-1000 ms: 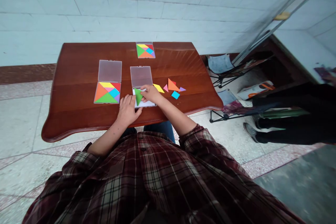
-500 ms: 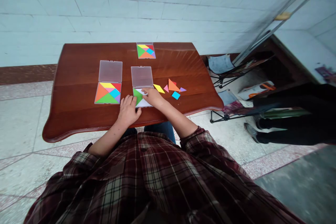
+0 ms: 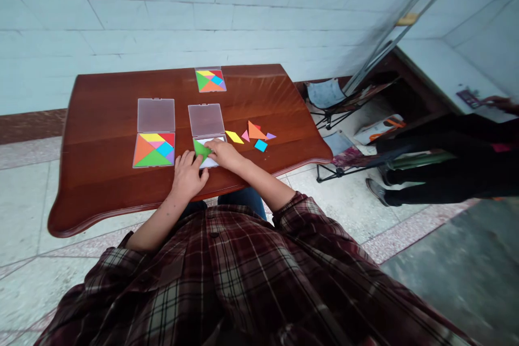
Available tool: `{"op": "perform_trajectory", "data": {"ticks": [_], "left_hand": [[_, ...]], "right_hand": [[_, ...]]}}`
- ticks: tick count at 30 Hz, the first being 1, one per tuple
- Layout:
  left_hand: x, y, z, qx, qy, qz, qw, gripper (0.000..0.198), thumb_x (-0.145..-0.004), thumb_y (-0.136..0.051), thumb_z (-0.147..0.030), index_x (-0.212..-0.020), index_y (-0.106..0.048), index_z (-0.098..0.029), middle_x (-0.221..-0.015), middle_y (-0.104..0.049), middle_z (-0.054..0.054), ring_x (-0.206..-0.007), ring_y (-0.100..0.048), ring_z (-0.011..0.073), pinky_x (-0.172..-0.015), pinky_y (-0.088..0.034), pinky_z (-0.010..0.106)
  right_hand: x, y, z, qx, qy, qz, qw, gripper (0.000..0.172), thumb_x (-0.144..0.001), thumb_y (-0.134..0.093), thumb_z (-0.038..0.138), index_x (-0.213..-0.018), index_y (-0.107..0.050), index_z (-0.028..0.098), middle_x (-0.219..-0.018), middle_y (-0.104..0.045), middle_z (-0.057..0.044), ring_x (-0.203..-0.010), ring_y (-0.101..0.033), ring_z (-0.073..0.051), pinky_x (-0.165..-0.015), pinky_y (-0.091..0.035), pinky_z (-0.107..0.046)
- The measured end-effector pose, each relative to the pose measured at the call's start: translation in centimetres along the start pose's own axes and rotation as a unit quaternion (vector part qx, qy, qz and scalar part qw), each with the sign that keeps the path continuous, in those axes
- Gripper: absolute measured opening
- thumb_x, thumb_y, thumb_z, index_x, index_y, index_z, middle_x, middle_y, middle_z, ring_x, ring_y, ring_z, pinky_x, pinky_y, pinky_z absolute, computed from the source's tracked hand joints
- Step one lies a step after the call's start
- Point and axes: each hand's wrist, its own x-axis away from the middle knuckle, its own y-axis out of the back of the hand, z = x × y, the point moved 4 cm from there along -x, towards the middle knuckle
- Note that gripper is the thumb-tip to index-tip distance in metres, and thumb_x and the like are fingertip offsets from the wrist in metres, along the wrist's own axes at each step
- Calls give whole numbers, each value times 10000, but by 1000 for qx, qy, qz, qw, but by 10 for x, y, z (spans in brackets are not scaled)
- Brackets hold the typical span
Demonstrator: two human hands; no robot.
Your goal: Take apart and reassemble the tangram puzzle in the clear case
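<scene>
An open clear tangram case lies on the brown wooden table, its white tray under my hands. My right hand rests on the tray with its fingertips pressed on a green triangle at the tray's left side. My left hand lies on the table at the tray's near left corner, fingers curled against its edge. Loose pieces lie to the right of the tray: a yellow parallelogram, a pink triangle, an orange triangle, a purple triangle and a blue square.
A second open case with a filled tangram lies to the left. A closed filled case sits at the table's far edge by the tiled wall. A folding stool with papers stands right of the table. Another person's legs stretch along the floor.
The green triangle has gone from tilted above the tray to lying at its left side. My right hand has settled lower over it. The camera has turned slightly right.
</scene>
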Motion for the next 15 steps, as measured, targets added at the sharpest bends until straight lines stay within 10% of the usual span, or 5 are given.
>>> {"op": "perform_trajectory", "data": {"ticks": [8,15], "left_hand": [[0,1,-2,-1,-1,1,1000,417,-871,-421,-339,-1178,-612,-132,-1264,-544,187,-1297,-414,367,-1081,-319,531],[0,1,-1,-7,1,-3,1000,411,-870,-437,-341,-1190,-612,-152,-1261,-551,168,-1292,-425,362,-1080,-327,523]], "right_hand": [[20,39,-47,10,-162,-108,981,228,-894,-513,163,-1097,-616,142,-1095,-646,-110,-1023,-583,-214,-873,-437,-317],[11,48,-58,111,-234,-33,965,273,-881,-584,279,-1089,-622,107,-1119,-636,-179,-958,-622,-253,-796,-463,-333]]}}
